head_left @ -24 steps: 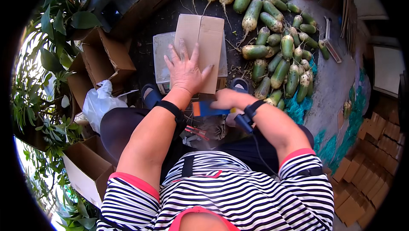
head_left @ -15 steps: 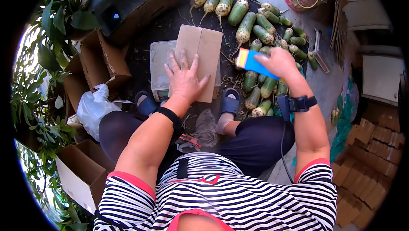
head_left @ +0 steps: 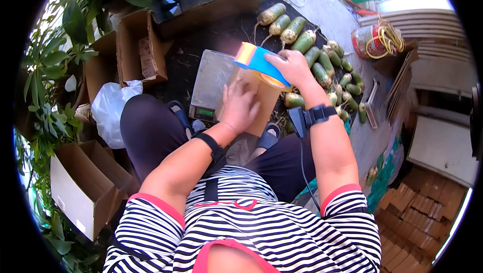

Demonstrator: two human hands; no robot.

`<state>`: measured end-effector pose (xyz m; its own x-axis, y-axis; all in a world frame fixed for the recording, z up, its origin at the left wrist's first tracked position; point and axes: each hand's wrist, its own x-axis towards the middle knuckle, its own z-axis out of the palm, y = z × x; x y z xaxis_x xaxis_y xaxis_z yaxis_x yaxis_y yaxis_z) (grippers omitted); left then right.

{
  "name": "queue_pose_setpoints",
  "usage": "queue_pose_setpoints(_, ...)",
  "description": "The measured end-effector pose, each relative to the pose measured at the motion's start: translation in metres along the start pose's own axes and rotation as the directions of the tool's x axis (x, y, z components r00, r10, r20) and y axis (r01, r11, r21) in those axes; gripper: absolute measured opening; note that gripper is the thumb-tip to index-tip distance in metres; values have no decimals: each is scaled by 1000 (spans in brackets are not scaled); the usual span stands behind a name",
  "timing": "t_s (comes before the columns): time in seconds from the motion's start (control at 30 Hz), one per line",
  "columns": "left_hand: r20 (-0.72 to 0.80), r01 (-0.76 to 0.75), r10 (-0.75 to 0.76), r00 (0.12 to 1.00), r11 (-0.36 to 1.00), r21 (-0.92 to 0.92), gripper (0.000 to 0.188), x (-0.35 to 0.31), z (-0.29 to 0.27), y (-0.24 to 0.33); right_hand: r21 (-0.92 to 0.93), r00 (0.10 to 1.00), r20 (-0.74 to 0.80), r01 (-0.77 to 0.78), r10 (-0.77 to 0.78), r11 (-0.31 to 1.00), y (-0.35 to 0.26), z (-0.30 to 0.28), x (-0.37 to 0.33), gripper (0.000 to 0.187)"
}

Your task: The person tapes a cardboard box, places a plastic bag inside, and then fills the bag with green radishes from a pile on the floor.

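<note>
Clearly I see the right hand [head_left: 293,66] clamped on a tape dispenser [head_left: 260,63], the left hand [head_left: 239,108] (fingers apart) over a carton [head_left: 266,108].

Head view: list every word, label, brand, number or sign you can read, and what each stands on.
Nothing here is clear enough to quote.
Scale: its display is too small to read.
Bucket with yellow cord: markings too small and blurred.
White-sided carton, lower left: marks too small.
Tape dispenser in the right hand: no readable lettering.
</note>
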<state>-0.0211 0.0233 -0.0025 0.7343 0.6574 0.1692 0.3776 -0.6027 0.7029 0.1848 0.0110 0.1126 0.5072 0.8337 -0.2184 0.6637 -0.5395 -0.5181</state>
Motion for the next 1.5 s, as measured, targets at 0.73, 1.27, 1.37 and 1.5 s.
queue_pose_setpoints(0.73,856,827,-196,478,-228,-514,19,130,-59,-47,137,998,10,-65,64,988,6,3,-11,39)
queue_pose_setpoints(1.27,584,770,-622,522,47,-637,13,133,-39,-84,-42,992,12,-122,123,992,-1,-16,-10,42)
queue_pose_setpoints(1.37,503,746,-680,534,99,-659,13,132,-27,-92,-100,984,30,-172,176,980,28,-22,-15,44)
queue_pose_setpoints(1.5,464,764,-709,532,165,-623,16,124,7,-111,-146,983,44,-168,176,975,11,-18,-12,47)
